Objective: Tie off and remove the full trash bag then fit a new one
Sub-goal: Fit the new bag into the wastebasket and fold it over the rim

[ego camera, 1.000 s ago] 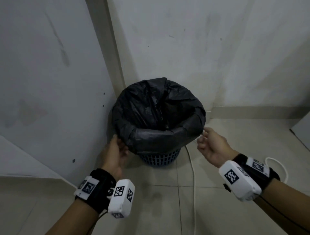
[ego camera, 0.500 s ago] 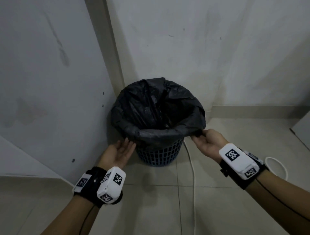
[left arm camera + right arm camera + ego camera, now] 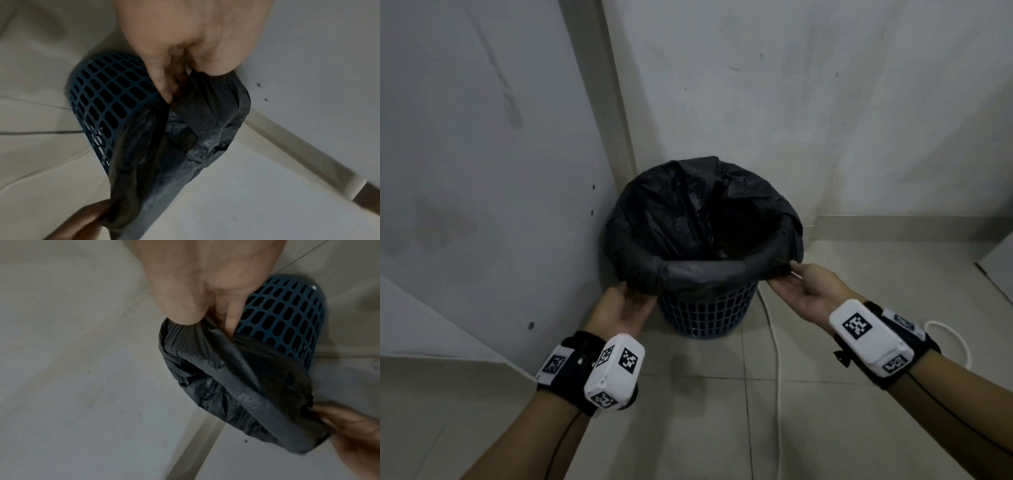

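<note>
Item 1, left hand (image 3: 619, 308): my thumb and fingers (image 3: 162, 84) pinch the turned-down hem of the black trash bag (image 3: 705, 270), lower left of the bin in the head view. The left wrist view shows film gathered between thumb and forefinger.

Item 2, right hand (image 3: 808, 291): it grasps the same hem on the opposite side, right of centre in the head view. The thumb lies on top and the fingers are tucked under the fold, as the right wrist view confirms.

Item 3, trash bag: it sits in the blue lattice basket (image 3: 705, 315) at frame centre, in the corner where the walls (image 3: 825, 102) meet. Its mouth is open and folded over the rim. Contents are too dark to read.

Item 4, white cable (image 3: 777, 359): it runs along the tile floor (image 3: 688, 428) just right of the basket.

Handling notes, my judgement: the step in hand is peeling the hem up off the rim. I should take a full fold of film in each pinch rather than a thin edge, since thin plastic stretches and tears. Lifting both sides evenly should stop the light basket tipping or rising with the bag. The far rim will probably need freeing next, before the mouth is gathered inward for the knot. I should keep my feet off the cable.
</note>
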